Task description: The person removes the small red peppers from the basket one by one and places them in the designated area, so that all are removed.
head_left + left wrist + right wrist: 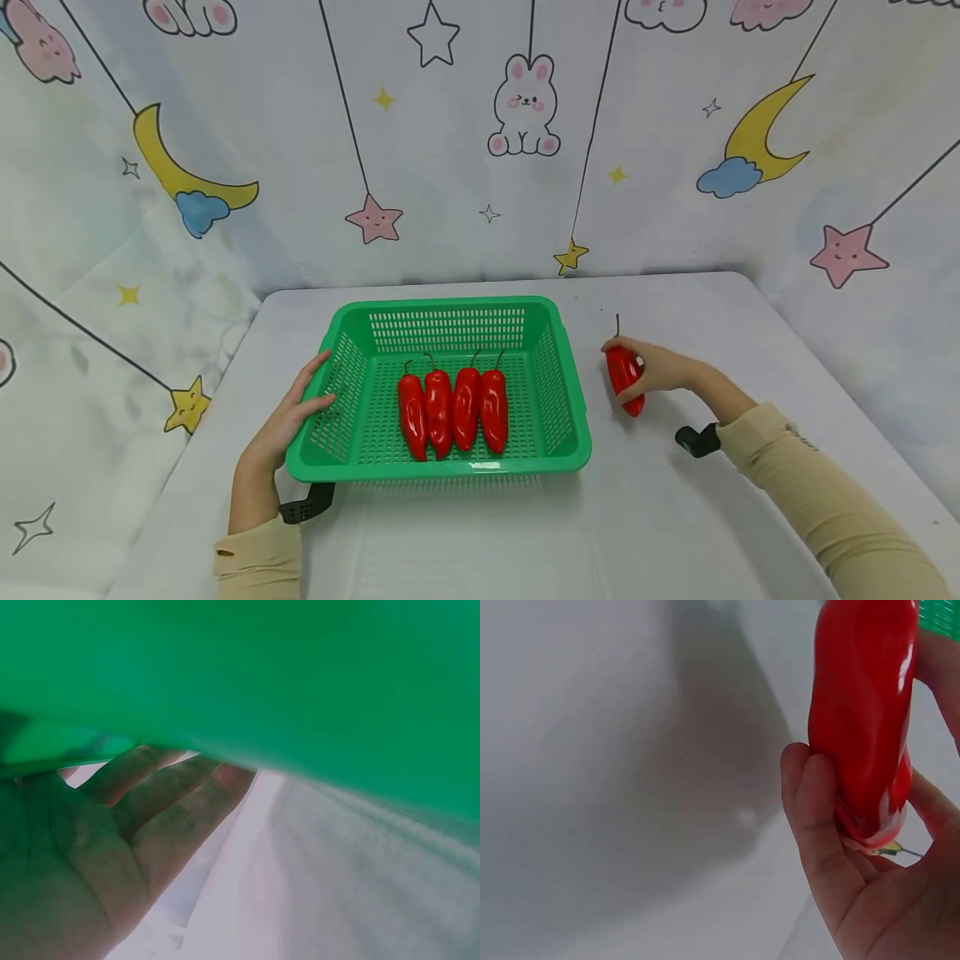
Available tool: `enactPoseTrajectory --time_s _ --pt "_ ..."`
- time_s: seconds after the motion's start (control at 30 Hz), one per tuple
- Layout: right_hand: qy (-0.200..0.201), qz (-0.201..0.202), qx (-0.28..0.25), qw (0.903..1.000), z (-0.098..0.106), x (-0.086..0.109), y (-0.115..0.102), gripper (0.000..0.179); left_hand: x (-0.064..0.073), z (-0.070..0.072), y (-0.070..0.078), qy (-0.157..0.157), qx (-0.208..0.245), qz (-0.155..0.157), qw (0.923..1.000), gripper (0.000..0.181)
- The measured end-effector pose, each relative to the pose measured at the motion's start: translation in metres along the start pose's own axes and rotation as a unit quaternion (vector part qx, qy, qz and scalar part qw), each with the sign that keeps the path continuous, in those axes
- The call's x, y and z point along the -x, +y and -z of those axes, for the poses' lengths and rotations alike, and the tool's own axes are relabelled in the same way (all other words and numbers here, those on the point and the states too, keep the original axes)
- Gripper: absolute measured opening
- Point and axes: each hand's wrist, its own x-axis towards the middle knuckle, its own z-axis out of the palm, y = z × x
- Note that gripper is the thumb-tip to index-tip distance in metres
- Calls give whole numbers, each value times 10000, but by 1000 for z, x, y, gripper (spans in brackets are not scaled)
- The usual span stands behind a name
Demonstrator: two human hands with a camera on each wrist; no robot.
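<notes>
A green plastic basket [442, 304] with slotted sides stands on the white table. Several glossy red chili peppers [466, 408] lie side by side in it, stems toward the far side. My left hand [279, 425] holds the basket's left rim, thumb over the edge. In the left wrist view the other fingers [180, 817] reach along underneath the green plastic. To the right of the basket, my right hand [663, 367] grips another red chili pepper [862, 712] between thumb and fingers. Its thin stem points away from me in the head view.
The white table [480, 542] extends in front of the basket and to its right. Behind it hangs a pale cloth [300, 167] printed with moons, stars and a rabbit. Black wrist devices [697, 442] are worn on both arms.
</notes>
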Motion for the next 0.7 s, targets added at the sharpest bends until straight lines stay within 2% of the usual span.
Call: enactPoseTrajectory --time_s 0.27,0.7 --pt "-51 -101 235 9997 -7 -7 6 76 1 0 0 35 -28 -8 10000 66" --pt "36 23 524 9986 -14 -10 7 79 0 -1 1 46 -88 -35 9999 67"
